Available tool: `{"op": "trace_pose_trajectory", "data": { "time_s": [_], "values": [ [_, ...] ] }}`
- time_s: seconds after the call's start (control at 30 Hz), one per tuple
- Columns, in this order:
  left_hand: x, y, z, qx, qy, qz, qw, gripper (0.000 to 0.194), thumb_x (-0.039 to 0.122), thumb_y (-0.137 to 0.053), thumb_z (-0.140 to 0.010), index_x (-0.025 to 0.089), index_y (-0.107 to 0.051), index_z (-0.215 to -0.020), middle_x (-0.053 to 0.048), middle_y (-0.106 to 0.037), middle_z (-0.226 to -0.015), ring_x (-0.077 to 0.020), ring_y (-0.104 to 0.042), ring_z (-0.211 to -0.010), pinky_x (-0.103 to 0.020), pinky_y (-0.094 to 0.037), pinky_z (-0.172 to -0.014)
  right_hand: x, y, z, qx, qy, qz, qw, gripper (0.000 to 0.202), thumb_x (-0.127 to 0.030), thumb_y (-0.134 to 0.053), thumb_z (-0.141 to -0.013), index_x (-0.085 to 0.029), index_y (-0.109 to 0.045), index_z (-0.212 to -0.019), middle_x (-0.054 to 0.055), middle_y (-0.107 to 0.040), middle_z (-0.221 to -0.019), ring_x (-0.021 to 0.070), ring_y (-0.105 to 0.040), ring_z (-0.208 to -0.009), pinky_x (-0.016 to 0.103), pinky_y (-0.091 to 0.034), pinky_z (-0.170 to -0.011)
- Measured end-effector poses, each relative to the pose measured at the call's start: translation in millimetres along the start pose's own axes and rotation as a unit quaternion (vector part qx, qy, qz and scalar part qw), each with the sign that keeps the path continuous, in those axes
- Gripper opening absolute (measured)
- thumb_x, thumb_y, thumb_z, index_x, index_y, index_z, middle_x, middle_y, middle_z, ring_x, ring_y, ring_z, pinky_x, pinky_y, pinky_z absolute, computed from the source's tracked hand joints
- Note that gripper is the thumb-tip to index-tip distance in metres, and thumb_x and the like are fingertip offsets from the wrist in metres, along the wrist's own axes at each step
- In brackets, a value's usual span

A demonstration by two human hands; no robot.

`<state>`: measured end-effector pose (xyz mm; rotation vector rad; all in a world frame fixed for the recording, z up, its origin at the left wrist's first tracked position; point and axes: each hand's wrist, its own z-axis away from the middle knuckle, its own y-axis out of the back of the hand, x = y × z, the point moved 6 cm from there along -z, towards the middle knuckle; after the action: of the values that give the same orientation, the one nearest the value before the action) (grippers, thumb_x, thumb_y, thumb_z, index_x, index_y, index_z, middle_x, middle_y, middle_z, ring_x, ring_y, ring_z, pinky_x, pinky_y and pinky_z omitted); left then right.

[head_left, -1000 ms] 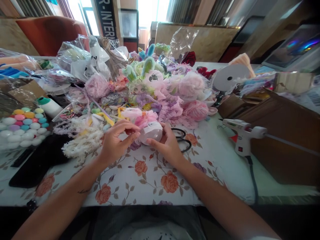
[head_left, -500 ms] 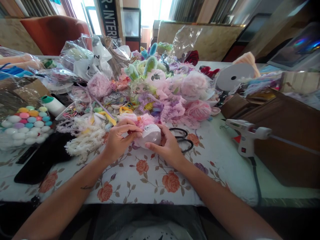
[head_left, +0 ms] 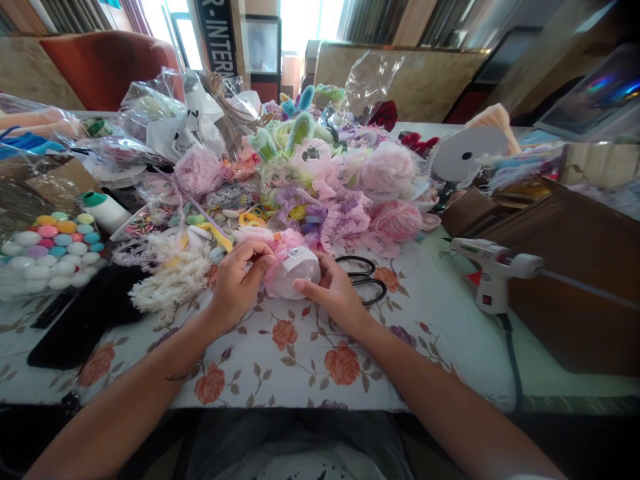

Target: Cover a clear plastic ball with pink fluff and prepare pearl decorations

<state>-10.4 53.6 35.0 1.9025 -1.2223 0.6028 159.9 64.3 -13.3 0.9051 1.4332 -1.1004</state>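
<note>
A clear, rounded plastic ball (head_left: 301,277) with a white lace strip and pink ruffled trim (head_left: 286,248) sits low over the flowered cloth. Around its right side curl the fingers of my right hand (head_left: 334,287), thumb across the front. My left hand (head_left: 243,277) is at the ball's left, thumb and forefinger pinched together by the pink trim. Whatever is in that pinch is too small to make out. Black-handled scissors (head_left: 369,280) lie just right of my right hand, their blades hidden.
Pink ruffled ribbon (head_left: 340,207), yarn and dolls are heaped behind my hands. On the left are white fluffy yarn (head_left: 173,273), a black phone-like slab (head_left: 83,327) and a bag of pompoms (head_left: 53,250). A white glue gun (head_left: 493,273) with its cord stands at the right beside a brown box (head_left: 575,287).
My left hand has drawn back leftward from the ball, its pinch still closed. More of the lace and pink trim shows now. My right hand has barely shifted.
</note>
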Motion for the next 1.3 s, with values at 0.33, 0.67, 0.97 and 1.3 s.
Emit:
{"op": "trace_pose_trajectory", "data": {
  "time_s": [0.33, 0.67, 0.97, 1.3],
  "values": [
    [-10.8, 18.4, -3.6, 0.124, 0.042, 0.094, 0.987, 0.032, 0.037, -0.043, -0.099, 0.020, -0.045, -0.072, 0.002, -0.045, -0.064, -0.0117, -0.046, -0.061, -0.026, -0.040, -0.062, -12.5, 12.0, -1.7, 0.076, 0.020, -0.038, 0.996, 0.049, -0.046, -0.080, -0.069, -0.019, -0.059, -0.105, 0.002, -0.065, -0.097, 0.0171, -0.060, -0.088, 0.028, -0.049, -0.078],
    [7.9, 6.8, 4.6, 0.025, -0.023, 0.081, 0.996, 0.025, -0.001, -0.047, -0.076, 0.019, -0.062, -0.073, 0.000, -0.064, -0.077, -0.0111, -0.058, -0.071, -0.023, -0.044, -0.063, -14.4, 15.0, -3.4, 0.089, 0.034, -0.003, 0.995, 0.051, -0.047, -0.079, -0.068, -0.019, -0.058, -0.106, 0.004, -0.066, -0.100, 0.0193, -0.061, -0.092, 0.030, -0.050, -0.080],
    [-1.4, 10.9, 7.4, 0.008, 0.024, 0.094, 0.995, 0.022, 0.004, -0.040, -0.078, 0.018, -0.049, -0.063, 0.003, -0.038, -0.056, -0.0097, -0.031, -0.051, -0.028, -0.024, -0.050, -12.4, 7.6, -1.1, 0.049, 0.011, 0.034, 0.998, 0.059, -0.048, -0.080, -0.067, -0.019, -0.057, -0.113, 0.004, -0.064, -0.101, 0.0183, -0.060, -0.086, 0.029, -0.051, -0.074],
    [-9.9, -2.6, 4.3, -0.033, 0.076, 0.124, 0.989, 0.026, 0.034, -0.035, -0.101, 0.021, -0.046, -0.082, 0.001, -0.040, -0.074, -0.0113, -0.038, -0.061, -0.028, -0.034, -0.057, -11.8, 8.6, -1.3, 0.056, 0.006, 0.016, 0.998, 0.057, -0.048, -0.081, -0.066, -0.020, -0.059, -0.111, 0.004, -0.065, -0.101, 0.0187, -0.060, -0.090, 0.028, -0.051, -0.076]
  ]
}}
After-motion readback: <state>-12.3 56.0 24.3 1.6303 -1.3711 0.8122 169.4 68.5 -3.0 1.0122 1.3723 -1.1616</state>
